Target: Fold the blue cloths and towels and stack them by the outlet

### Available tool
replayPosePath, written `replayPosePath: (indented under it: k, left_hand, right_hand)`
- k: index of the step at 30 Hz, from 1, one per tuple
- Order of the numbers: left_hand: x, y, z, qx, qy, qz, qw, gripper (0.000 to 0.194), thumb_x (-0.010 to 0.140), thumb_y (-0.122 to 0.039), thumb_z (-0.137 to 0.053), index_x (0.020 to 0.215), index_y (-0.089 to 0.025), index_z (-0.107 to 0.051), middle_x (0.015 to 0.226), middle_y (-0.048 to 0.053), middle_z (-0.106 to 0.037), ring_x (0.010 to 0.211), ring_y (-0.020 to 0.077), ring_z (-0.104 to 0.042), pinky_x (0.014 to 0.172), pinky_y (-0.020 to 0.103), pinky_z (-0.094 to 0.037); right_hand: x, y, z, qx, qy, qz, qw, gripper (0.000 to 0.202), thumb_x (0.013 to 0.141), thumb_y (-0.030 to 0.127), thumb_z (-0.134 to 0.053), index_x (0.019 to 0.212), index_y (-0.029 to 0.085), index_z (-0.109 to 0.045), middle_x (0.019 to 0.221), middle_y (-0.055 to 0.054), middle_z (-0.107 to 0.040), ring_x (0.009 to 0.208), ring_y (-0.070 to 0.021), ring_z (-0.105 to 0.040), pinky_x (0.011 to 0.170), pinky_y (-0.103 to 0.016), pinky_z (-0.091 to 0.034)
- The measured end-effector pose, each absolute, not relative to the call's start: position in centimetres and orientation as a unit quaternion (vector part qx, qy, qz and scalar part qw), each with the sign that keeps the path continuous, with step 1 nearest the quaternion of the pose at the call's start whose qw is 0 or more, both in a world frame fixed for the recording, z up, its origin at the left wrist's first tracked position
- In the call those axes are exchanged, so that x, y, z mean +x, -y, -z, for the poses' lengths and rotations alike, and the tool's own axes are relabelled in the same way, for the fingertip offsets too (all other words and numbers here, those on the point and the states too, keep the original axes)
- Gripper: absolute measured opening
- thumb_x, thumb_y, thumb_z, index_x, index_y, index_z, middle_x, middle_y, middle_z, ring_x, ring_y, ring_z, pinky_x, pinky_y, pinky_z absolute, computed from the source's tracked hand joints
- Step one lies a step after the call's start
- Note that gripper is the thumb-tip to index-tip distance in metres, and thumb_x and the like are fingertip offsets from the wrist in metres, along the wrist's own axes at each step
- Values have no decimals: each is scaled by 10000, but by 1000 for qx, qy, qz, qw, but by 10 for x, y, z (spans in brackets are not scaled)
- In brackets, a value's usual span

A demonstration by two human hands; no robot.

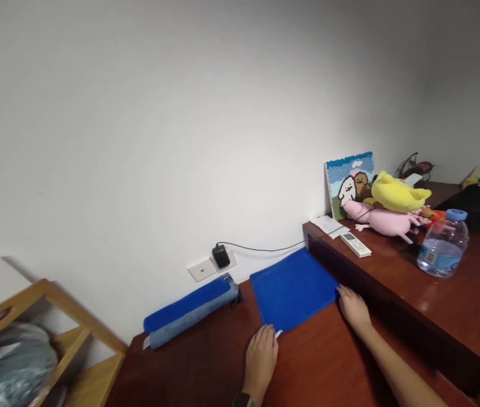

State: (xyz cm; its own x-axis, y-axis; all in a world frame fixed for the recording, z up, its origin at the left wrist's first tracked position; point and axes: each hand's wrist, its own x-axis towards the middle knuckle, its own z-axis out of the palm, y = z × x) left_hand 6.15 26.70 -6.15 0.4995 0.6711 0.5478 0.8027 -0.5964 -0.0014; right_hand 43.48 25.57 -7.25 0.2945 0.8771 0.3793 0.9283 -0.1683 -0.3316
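Note:
A blue cloth [293, 288] lies spread flat on the reddish-brown wooden table [197, 373], its far edge close to the wall. My left hand [262, 353] is at the cloth's near left corner, beside a small white tag, its fingers closed on that corner. At the near right corner, my right hand [353, 307] has its fingers closed on the cloth's edge. To the left, along the wall, lie a rolled or folded blue cloth [187, 304] and a grey-blue one [193, 320] in front of it.
A raised wooden surface [396, 282] on the right holds a remote [355, 245], plush toys [398, 192], a dog picture [350, 181] and a water bottle [443, 246]. A black plug [221, 256] with a cable sits in the wall socket. A wooden rack [87, 322] stands left.

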Motion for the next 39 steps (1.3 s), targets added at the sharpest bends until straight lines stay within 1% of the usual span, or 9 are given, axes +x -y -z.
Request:
replayPosePath:
  k: [4, 9, 15, 21, 26, 29, 32, 35, 39]
  left_hand:
    - [66, -253, 51, -874, 420, 228, 91, 352, 1000, -109, -434, 1194, -217, -707, 1213, 65, -782, 1157, 240, -720, 1045, 428, -584]
    - [76, -235, 47, -879, 416, 228, 45, 354, 992, -70, -442, 1169, -207, -717, 1279, 81, -767, 1236, 242, -700, 1101, 451, -552]
    - [65, -211, 39, -875, 427, 222, -44, 385, 1033, -131, -421, 1316, -197, -674, 1492, 88, -657, 1440, 221, -558, 1236, 463, -431]
    - [56, -188, 37, -876, 420, 213, -100, 440, 1103, -336, -379, 1474, -241, -596, 1590, 62, -564, 1507, 205, -475, 1297, 471, -329]
    - [15, -178, 36, -869, 429, 233, -83, 511, 1101, -448, -395, 1582, -296, -477, 1645, 33, -499, 1513, 197, -463, 1294, 422, -336]
    - [-70, -176, 24, -841, 490, 225, -45, 433, 1088, -383, -427, 1464, -275, -613, 1556, 48, -604, 1463, 226, -523, 1282, 456, -357]
    - [-173, -173, 12, -791, 580, 197, 7, 368, 1056, -281, -439, 1249, -214, -745, 1434, 109, -689, 1396, 285, -585, 1224, 524, -425]
    - [-241, -168, 14, -761, 615, 205, 15, 363, 1024, -255, -472, 1289, -228, -717, 1434, 100, -685, 1391, 285, -581, 1195, 525, -459]
    - [-258, -168, 29, -746, 620, 242, 7, 368, 1011, -244, -495, 1326, -270, -683, 1448, 67, -666, 1377, 273, -574, 1194, 524, -453]
  right_hand:
    - [445, -237, 75, -774, 601, 62, 189, 567, 946, 81, -341, 1378, 134, -705, 1473, -152, -653, 1341, -301, -631, 1118, -484, -509]
    - [442, -214, 72, -788, 596, 92, 124, 617, 936, 90, -354, 1489, 161, -619, 1577, -128, -556, 1402, -305, -574, 1081, -466, -526]
    - [431, -186, 71, -795, 596, 80, 78, 671, 909, 98, -347, 1530, 193, -581, 1587, -85, -552, 1427, -311, -549, 1114, -486, -477]
    - [436, -176, 79, -795, 592, 50, 125, 690, 853, 197, -343, 1469, 204, -655, 1537, -92, -601, 1391, -355, -584, 1096, -560, -481]
    - [441, -162, 83, -753, 617, 87, 210, 675, 812, 334, -351, 1340, 201, -749, 1460, -145, -666, 1302, -412, -643, 956, -585, -566]
    - [429, -161, 78, -701, 664, 101, 237, 590, 844, 431, -371, 1179, 209, -803, 1399, -196, -690, 1165, -429, -703, 905, -576, -583]
    - [384, -180, 63, -647, 715, 71, 256, 508, 891, 468, -392, 1064, 231, -807, 1280, -189, -736, 1052, -388, -733, 924, -538, -582]
    - [298, -219, 35, -600, 750, -1, 278, 433, 922, 443, -413, 1019, 246, -787, 1142, -141, -770, 1034, -316, -739, 955, -464, -582]
    - [163, -291, -18, -575, 776, -71, 249, 373, 935, 294, -406, 1025, 212, -759, 1064, -111, -785, 1011, -239, -744, 934, -358, -582]
